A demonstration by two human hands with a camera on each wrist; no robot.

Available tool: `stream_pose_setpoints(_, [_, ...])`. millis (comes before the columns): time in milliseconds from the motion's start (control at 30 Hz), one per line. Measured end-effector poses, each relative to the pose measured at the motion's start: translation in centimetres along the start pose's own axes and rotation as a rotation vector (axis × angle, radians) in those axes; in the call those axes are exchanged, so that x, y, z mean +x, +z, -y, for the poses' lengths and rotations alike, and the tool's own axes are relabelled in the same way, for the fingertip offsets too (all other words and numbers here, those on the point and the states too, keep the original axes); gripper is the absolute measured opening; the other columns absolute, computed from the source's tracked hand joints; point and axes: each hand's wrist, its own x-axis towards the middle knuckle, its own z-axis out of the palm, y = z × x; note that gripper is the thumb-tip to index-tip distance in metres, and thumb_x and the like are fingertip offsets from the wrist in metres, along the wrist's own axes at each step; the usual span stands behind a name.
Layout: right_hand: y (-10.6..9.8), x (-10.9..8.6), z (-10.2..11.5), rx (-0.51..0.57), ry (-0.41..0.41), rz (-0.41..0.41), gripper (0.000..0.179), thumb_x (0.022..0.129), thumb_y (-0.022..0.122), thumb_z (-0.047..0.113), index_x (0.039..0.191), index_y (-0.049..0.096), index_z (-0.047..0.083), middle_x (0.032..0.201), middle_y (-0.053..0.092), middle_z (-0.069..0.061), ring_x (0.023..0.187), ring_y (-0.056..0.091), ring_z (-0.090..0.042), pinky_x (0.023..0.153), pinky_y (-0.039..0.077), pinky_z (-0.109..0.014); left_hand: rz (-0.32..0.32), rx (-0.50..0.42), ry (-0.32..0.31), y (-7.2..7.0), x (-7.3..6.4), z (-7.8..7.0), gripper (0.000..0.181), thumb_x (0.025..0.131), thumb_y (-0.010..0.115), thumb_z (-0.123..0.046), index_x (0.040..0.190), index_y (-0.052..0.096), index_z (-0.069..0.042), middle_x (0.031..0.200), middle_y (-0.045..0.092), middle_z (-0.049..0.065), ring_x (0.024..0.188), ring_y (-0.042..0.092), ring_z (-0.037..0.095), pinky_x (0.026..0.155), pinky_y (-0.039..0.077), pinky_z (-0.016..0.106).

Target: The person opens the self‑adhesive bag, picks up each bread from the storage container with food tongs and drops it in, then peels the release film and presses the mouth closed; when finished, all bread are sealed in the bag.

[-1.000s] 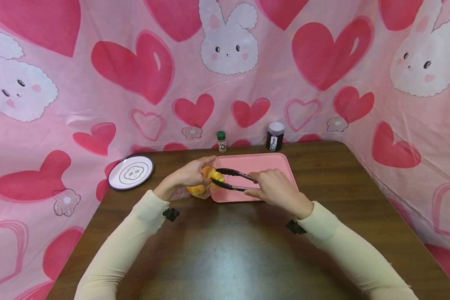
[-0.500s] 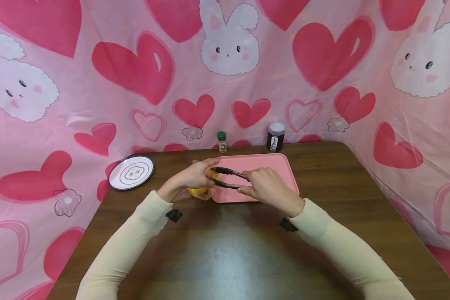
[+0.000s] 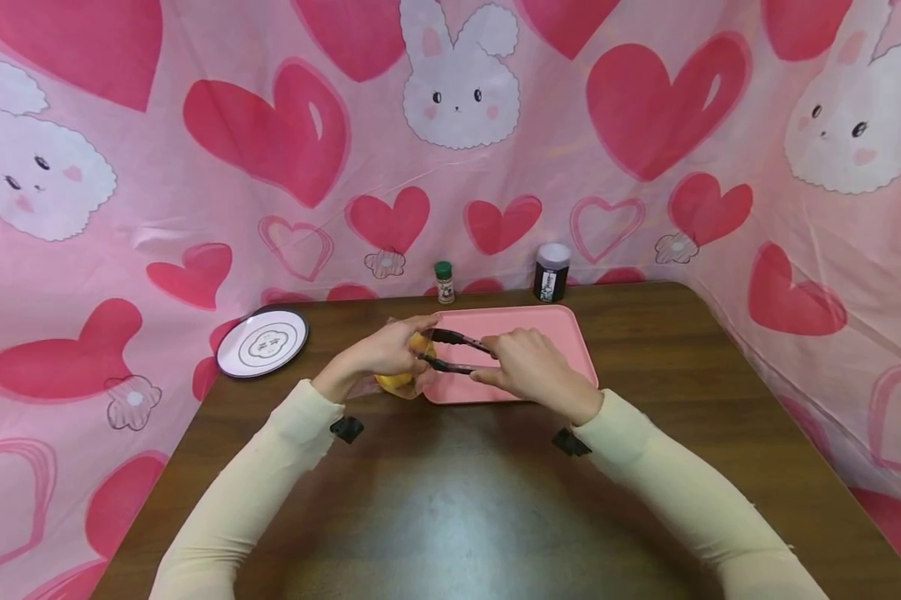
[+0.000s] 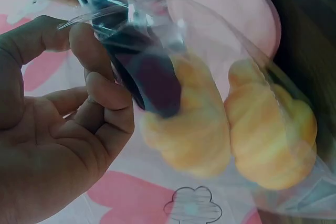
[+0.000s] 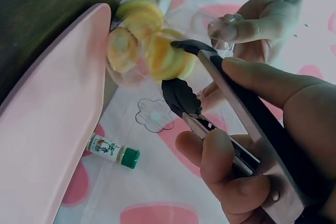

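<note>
My left hand pinches the edge of a clear plastic bag at its mouth. Inside the bag are twisted golden bread rolls; one roll lies beside another roll. In my right hand I grip black-tipped metal tongs. The tongs reach into the bag's mouth, their two tips apart around the nearest roll in the right wrist view. In the left wrist view one dark tip lies against that roll behind the plastic. From the head view my left hand hides part of the bag and rolls.
A pink tray lies under and behind the tongs. Behind it stand a green-capped shaker and a dark jar with a pale lid. A white plate with a dark rim is at the table's left edge.
My right hand has moved left with the tongs, carrying the roll's visible end deeper into the bag. The left hand has shifted slightly and still holds the bag.
</note>
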Motion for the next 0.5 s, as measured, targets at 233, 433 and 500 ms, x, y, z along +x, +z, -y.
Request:
stream_pose_setpoints(233, [-0.1,-0.7,-0.8,0.040,0.014,0.003,0.038,0.080,0.080,0.048,0.087,0.071,0.011,0.065,0.064,0.002,0.057,0.053,-0.014,0.057,0.045,-0.029,-0.063,0.118,0.031,-0.8,-0.3,0.3,0.086,0.081,0.070,-0.006,0.157,0.031,-0.016,0.160,0.036,0.012,0.138,0.043,0.030,0.111,0.042,0.053])
stream_pose_setpoints(433, [-0.4,-1.3,-1.1,0.053,0.013,0.001,0.039,0.081,0.078,0.049,0.089,0.072,0.012,0.065,0.064,0.003,0.059,0.053,-0.014,0.059,0.045,-0.031,-0.084,0.112,0.047,-1.0,-0.3,0.3,0.082,0.083,0.070,-0.004,0.156,0.034,-0.015,0.158,0.040,0.013,0.132,0.047,0.030,0.109,0.045,0.052])
stream_pose_setpoints(500, [-0.4,-1.5,-1.2,0.060,0.020,0.009,0.038,0.081,0.078,0.049,0.089,0.071,0.012,0.062,0.060,0.004,0.057,0.050,-0.014,0.058,0.042,-0.030,-0.093,0.121,0.056,-1.0,-0.3,0.4,0.082,0.082,0.070,-0.004,0.156,0.035,-0.014,0.158,0.040,0.013,0.128,0.049,0.029,0.106,0.048,0.050])
